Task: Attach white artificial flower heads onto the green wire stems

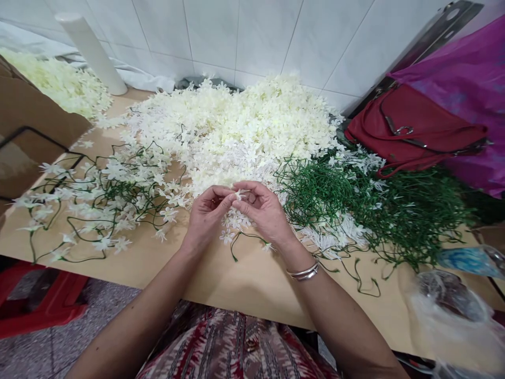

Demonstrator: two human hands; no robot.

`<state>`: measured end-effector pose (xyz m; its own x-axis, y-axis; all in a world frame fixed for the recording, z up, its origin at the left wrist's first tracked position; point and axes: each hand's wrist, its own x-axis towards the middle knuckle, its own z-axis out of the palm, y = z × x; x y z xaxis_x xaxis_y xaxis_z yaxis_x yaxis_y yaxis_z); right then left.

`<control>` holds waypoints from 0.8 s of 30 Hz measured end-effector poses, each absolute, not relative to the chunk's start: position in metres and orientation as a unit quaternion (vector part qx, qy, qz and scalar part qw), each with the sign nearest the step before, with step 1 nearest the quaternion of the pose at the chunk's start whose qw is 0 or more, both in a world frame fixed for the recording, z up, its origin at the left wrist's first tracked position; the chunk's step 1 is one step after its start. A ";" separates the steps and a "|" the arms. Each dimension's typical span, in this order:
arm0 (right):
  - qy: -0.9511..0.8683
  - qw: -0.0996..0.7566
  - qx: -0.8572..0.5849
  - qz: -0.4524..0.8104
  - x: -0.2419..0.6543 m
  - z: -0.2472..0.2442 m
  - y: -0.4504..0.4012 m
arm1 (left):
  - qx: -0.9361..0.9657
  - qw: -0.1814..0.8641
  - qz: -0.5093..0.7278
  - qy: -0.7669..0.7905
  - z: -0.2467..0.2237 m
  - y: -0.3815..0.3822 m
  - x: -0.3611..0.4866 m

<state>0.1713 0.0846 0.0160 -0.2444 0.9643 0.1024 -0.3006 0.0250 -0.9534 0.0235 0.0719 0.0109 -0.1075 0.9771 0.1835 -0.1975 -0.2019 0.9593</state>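
Observation:
My left hand (212, 211) and my right hand (261, 206) meet over the front of the table, fingertips pinched together. Between them is a small white artificial flower (239, 195), held by both hands. Just below lies a green plastic stem (233, 247) with white blossoms at its ends. Behind my hands rises a big heap of loose cream-white petals (268, 121). To the left spreads a pile of green stems fitted with white flowers (114, 195). Bare green stems (315, 192) lie in a tangle on the right, with thin white pieces (343, 231) among them.
A cardboard box (39, 105) and a white roll (92, 52) stand at the left. A red handbag (414, 129) and a purple bag (465, 63) are at the back right. A clear plastic bag (453, 316) sits front right. A red stool (51, 300) is below the left edge.

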 end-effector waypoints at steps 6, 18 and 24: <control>-0.500 0.537 -0.360 0.576 0.173 0.015 0.086 | 0.466 0.492 0.601 0.424 0.012 0.071 0.024; -0.498 0.571 -0.389 0.524 0.192 0.019 0.097 | 0.592 0.340 0.586 0.436 0.009 0.059 0.023; -0.500 0.603 -0.406 0.471 0.208 0.022 0.106 | 0.821 0.198 0.433 0.316 0.009 0.051 0.027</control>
